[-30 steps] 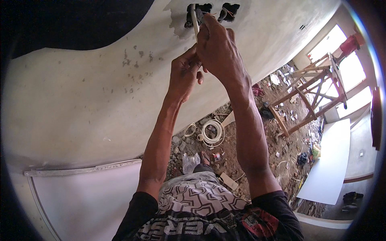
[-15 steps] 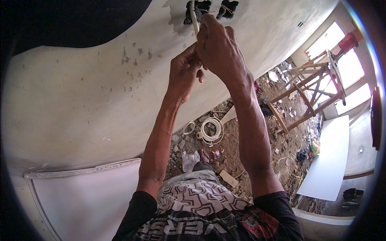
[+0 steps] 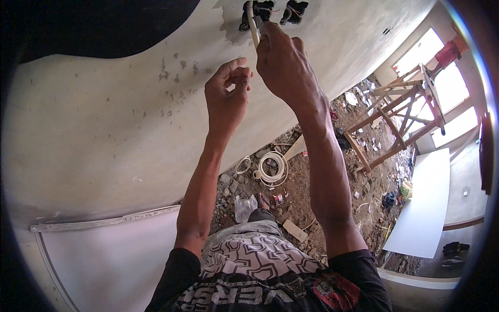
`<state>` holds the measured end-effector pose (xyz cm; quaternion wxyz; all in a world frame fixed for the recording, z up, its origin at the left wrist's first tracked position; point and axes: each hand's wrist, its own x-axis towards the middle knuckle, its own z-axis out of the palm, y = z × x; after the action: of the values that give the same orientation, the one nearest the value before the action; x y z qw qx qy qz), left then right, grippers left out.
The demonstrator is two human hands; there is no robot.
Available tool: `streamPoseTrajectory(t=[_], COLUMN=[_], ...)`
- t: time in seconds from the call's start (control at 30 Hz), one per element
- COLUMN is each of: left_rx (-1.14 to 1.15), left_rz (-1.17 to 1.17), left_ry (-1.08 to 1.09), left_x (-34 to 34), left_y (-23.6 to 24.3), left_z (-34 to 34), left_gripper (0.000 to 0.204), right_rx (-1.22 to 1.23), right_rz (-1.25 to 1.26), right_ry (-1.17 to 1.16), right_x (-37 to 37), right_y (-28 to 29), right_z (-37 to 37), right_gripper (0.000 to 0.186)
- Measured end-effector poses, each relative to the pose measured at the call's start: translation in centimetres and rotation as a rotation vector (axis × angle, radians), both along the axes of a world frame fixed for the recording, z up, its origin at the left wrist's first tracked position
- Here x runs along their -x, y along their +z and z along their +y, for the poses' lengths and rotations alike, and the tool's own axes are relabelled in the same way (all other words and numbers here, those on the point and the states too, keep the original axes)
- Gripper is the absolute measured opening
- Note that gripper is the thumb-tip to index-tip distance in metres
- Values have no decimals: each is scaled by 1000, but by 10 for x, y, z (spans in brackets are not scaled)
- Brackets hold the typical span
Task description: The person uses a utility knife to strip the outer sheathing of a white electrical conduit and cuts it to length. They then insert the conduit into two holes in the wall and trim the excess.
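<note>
A white cable (image 3: 253,26) comes down out of the left of two dark wall box openings (image 3: 243,22) at the top. My right hand (image 3: 286,67) is closed at the cable's lower end. A narrow dark-grey tool (image 3: 259,22) shows beside the cable above its knuckles; the tool's kind and most of it are hidden. To the left and a little lower, my left hand (image 3: 227,96) is apart from the cable, thumb and fingers curled together. Whatever it pinches, if anything, is too small to make out. Thin wires show in the right box opening (image 3: 294,11).
Coiled white cable or tubing (image 3: 273,169) lies on the rubble-strewn dirt floor near my feet. A clear plastic bag (image 3: 245,209) is beside my foot. At right stand a wooden trestle (image 3: 400,114) and a leaning white panel (image 3: 422,203).
My left hand has come away from my right hand and the cable, moving left. My right hand stays at the cable, and more of the grey tool shows.
</note>
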<state>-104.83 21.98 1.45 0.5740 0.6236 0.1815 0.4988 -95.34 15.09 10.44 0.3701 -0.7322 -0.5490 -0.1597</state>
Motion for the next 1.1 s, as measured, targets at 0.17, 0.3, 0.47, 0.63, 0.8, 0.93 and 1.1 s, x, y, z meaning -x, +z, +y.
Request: streamPoseTrajectory(t=[0.17, 0.3, 0.47, 0.63, 0.8, 0.93, 1.1], left_rx=[-284, -563, -853, -1187, -1299, -1348, -1434], left_rz=[22, 71, 114, 21, 109, 186, 293], left_ry=[272, 479, 647, 792, 900, 903, 882], left_x=[9, 19, 20, 13, 10, 10, 14], left_y=[7, 26, 41, 55, 61, 64, 69], left_z=[5, 10, 25, 46, 49, 53, 52], left_gripper=[23, 21, 19, 20, 22, 29, 38], right_rx=[62, 41, 14, -2, 42, 57, 15], right_rz=[26, 79, 26, 1, 67, 57, -35], right_ry=[-2, 37, 15, -10, -14, -2, -44], right_x=[3, 5, 5, 3, 8, 6, 11], right_y=[5, 3, -1, -7, -9, -18, -25], right_z=[-2, -3, -4, -3, -10, -15, -18], right_gripper=[22, 22, 23, 26, 30, 41, 47])
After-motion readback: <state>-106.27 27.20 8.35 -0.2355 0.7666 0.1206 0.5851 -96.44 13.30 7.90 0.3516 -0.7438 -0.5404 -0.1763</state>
